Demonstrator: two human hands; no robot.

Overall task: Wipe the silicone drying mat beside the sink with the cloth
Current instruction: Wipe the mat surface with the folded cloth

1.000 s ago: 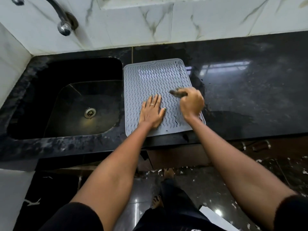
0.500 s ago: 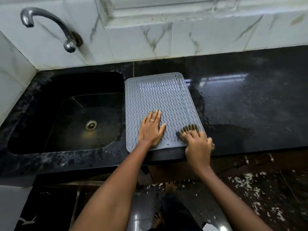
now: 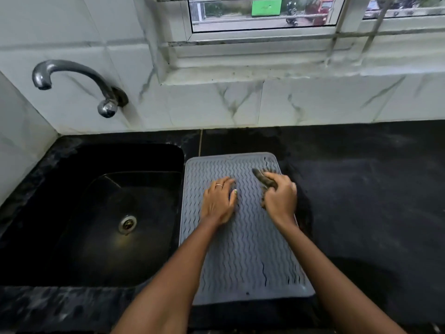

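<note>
I see the mat (image 3: 243, 242) flat beside the sink (image 3: 101, 213); it's floppy, so my left hand (image 3: 218, 201) presses it with straight fingers. My right hand (image 3: 280, 197) grips the limp cloth (image 3: 262, 178), probably bunched; blur hides detail.

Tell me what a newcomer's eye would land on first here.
First, the grey ridged drying mat on the black counter, just right of the dark sink. On it, the left hand presses flat while the right hand grips a dark cloth near the mat's far right corner.
</note>
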